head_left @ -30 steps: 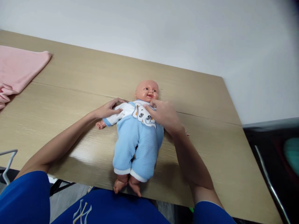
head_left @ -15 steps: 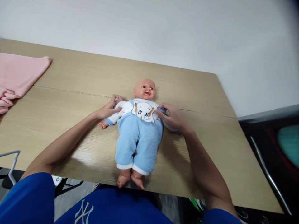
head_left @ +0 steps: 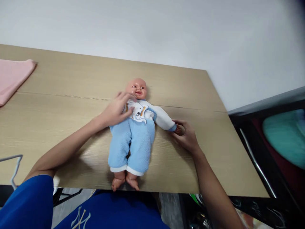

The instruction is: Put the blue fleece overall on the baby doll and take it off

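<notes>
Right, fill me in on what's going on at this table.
A person in a blue shirt is handling a doll that lies face up on the table, dressed in blue and white. The left hand is spread over its chest, partly covering the elephant design. The right hand is at the cuff of its outstretched arm. A pink cloth lies off to the left.

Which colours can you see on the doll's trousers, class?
The trousers are light blue with white hems, best seen in the head view.
</notes>
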`<action>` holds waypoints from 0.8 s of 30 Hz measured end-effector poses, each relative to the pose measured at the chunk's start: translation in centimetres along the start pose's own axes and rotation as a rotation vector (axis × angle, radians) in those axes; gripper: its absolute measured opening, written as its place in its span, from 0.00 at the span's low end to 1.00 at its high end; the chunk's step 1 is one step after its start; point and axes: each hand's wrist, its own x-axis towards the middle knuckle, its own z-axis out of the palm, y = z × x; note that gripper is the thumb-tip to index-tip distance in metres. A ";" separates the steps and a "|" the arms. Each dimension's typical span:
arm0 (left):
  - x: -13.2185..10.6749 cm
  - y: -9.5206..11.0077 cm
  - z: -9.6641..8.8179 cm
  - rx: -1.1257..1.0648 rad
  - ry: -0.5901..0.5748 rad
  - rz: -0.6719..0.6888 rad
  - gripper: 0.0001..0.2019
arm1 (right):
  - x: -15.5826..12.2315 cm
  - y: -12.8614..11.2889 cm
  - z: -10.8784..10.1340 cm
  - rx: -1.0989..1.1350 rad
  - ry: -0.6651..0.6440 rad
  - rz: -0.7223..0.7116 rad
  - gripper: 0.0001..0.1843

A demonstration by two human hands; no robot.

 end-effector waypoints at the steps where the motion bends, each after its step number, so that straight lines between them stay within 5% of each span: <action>1: 1.1 0.8 1.1 0.009 -0.054 0.028 0.13 | 0.4 -0.1 0.1 0.068 0.041 0.014 0.33; 5: 4.3 1.9 5.5 0.169 -0.224 0.046 0.17 | 2.8 -0.9 0.8 0.316 0.227 0.015 0.34; 8: 5.4 1.7 7.1 0.251 -0.259 0.030 0.15 | 5.0 -2.0 1.7 0.410 0.218 0.012 0.35; 15: 4.7 1.0 7.0 0.059 -0.154 0.256 0.28 | 8.3 -5.5 5.6 0.550 0.132 -0.008 0.37; 19: 3.9 0.6 6.7 -0.025 -0.153 0.354 0.32 | 7.5 -7.4 7.6 0.507 -0.004 -0.103 0.26; 24: 3.2 0.2 6.3 -0.126 -0.184 0.328 0.35 | 6.1 -8.6 7.5 0.305 -0.082 -0.193 0.24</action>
